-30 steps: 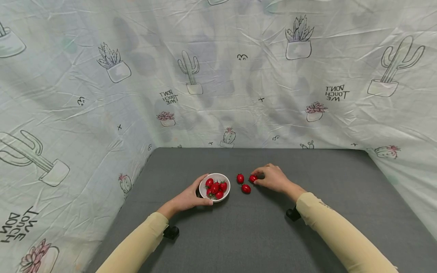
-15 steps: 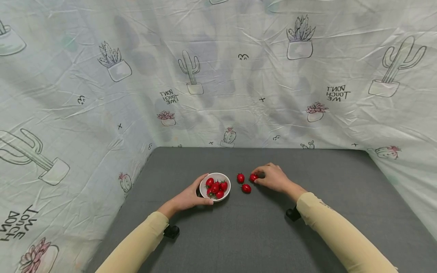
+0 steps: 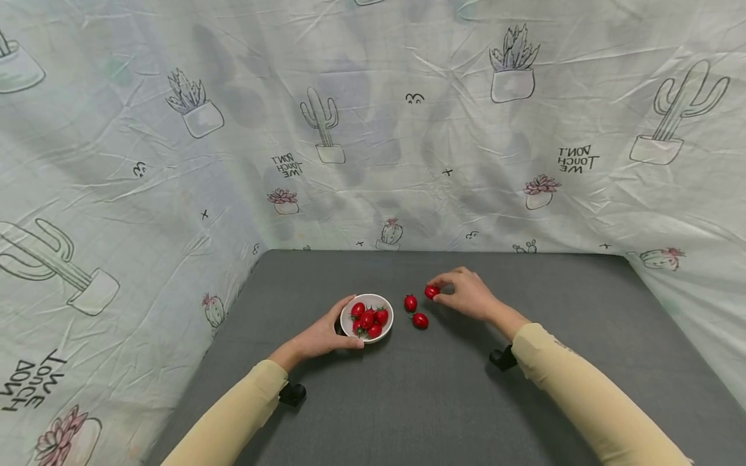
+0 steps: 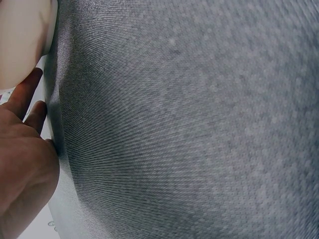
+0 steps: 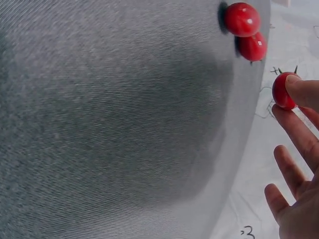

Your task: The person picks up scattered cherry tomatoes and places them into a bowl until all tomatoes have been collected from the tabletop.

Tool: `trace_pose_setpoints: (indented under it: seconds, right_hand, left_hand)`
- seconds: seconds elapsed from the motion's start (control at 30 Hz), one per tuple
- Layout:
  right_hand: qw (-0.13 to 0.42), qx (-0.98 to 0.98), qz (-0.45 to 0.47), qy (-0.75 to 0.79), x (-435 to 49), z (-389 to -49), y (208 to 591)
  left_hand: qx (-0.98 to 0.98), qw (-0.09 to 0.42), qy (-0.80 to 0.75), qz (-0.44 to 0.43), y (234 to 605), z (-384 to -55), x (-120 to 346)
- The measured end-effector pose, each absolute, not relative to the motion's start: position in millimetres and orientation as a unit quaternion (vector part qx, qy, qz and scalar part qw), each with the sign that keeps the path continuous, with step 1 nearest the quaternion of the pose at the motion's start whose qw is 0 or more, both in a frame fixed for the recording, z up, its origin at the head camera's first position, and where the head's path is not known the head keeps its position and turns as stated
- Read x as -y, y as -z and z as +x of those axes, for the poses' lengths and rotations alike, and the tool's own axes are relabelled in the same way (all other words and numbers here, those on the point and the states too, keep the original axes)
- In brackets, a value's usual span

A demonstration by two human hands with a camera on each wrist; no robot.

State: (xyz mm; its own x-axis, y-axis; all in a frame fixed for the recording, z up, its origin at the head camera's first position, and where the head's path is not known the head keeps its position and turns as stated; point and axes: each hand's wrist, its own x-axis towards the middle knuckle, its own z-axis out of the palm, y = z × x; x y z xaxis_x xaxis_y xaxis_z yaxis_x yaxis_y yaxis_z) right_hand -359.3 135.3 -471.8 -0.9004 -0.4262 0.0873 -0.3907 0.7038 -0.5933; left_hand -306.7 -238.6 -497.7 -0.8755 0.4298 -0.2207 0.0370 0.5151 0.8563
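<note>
A white bowl of several red cherry tomatoes stands on the grey table. My left hand holds its left side, thumb at the near rim and fingers round the far side. In the left wrist view, fingers of this hand touch the bowl's outer wall. Between thumb and fingertips, my right hand pinches a cherry tomato; the right wrist view shows this tomato raised off the table, green stem showing. Two loose tomatoes, one farther and one nearer, lie between bowl and right hand.
Grey cloth covers the table. A pale curtain printed with potted cacti hangs behind the table and along its left side. Each wrist carries a black camera mount, one at the left and one at the right.
My right hand has lifted the pinched tomato and moved slightly away from me. The left hand, the bowl and the two loose tomatoes have stayed in place.
</note>
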Motion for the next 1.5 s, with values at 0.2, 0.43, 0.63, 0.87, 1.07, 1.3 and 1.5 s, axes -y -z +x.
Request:
trace_pose_setpoints:
  seconds: [0.2, 0.43, 0.63, 0.87, 1.07, 1.3, 1.5]
  right_hand:
    - [0.033, -0.915, -0.223, 0.336, -134, -359, 464]
    - [0.034, -0.907, -0.229, 0.351, -127, -357, 455]
    - [0.035, -0.898, -0.242, 0.365, -118, -355, 448]
    - [0.047, -0.890, -0.247, 0.379, -105, -353, 439]
    - [0.047, -0.889, -0.245, 0.384, -95, -354, 436]
    - [0.040, -0.887, -0.259, 0.380, -84, -358, 432]
    - [0.045, -0.883, -0.274, 0.378, -76, -360, 432]
  left_hand:
    - [-0.848, 0.206, -0.469, 0.138, 498, -307, 239]
    - [-0.845, 0.206, -0.474, 0.140, 497, -307, 238]
    - [-0.845, 0.204, -0.476, 0.137, 496, -302, 237]
    - [-0.848, 0.200, -0.471, 0.135, 496, -294, 234]
    - [-0.850, 0.198, -0.470, 0.129, 498, -290, 232]
    - [-0.850, 0.200, -0.473, 0.123, 498, -290, 231]
    - [-0.851, 0.200, -0.471, 0.121, 496, -289, 230]
